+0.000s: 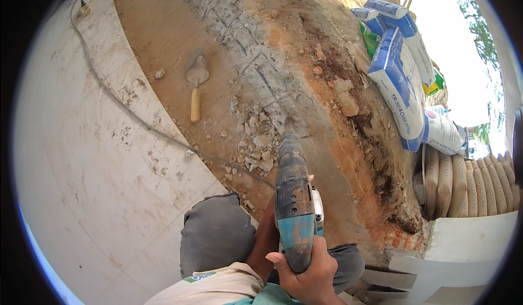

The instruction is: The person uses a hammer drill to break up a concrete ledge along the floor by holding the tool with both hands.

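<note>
A worn teal-and-black rotary hammer drill points away from me, its nose down at the broken concrete strip. My right hand is closed around the rear handle, thumb on the left side. Under the tool's body goes my left forearm; most of my left hand is hidden there, with a fingertip showing past the right side, wrapped round the drill. Where the nose meets the concrete, the bit is hard to make out. Concrete rubble lies just left of the nose.
A trowel with a wooden handle lies on the dirt. A grey cable crosses the pale tiles toward the drill. Blue-and-white bags are piled at right, above stacked brown sacks. Rough, broken ground runs along the right.
</note>
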`<state>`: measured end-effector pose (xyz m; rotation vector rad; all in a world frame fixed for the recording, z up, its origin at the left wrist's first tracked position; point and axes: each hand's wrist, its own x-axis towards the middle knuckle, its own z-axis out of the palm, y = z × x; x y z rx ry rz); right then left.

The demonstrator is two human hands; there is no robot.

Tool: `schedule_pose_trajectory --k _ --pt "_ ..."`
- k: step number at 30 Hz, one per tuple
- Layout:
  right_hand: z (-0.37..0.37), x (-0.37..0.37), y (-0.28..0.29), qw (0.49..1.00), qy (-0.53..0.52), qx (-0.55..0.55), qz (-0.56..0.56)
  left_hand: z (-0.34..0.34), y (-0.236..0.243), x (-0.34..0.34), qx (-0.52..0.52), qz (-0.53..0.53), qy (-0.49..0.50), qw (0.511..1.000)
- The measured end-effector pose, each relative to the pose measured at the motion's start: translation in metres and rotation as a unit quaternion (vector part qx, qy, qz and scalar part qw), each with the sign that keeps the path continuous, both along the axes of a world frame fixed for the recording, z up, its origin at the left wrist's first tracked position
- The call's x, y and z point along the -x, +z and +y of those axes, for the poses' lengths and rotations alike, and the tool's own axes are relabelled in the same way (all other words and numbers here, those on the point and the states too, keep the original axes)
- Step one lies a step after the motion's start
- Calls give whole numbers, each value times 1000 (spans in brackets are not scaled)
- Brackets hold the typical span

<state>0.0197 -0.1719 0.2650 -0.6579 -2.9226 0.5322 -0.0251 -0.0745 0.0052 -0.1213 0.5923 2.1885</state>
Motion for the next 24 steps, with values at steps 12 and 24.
schedule_pose_trajectory --k 12,24 --pt "9 39 14 998 -30 53 -7 3 18 24 -120 -147 -5 982" --pt "110 50 10 955 -194 208 88 68 -41 45 344 152 -6 927"
